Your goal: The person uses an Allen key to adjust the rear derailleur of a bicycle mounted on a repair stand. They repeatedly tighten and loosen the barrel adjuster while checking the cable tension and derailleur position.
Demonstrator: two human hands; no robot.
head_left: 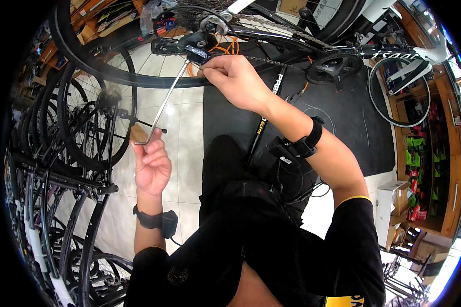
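My left hand (151, 169) is closed on the short bent end of a long silver hex key (166, 97), with a small tan piece (139, 131) beside the fingertips. The key's far end reaches up to the black rear derailleur (196, 53) of a bicycle. My right hand (235, 84) is pinched at the derailleur's lower edge, beside the key's tip; what its fingertips hold is too small to name. A chain (269, 62) runs right from there to the crankset (327, 69).
Several bicycles (77, 153) crowd the left side. A black mat (353, 148) lies on the tiled floor (179, 123), with a stand's black tube (257, 138) over it. A loose wheel (399, 123) leans by wooden shelving (448, 199) at the right. A white box (386, 210) stands below it.
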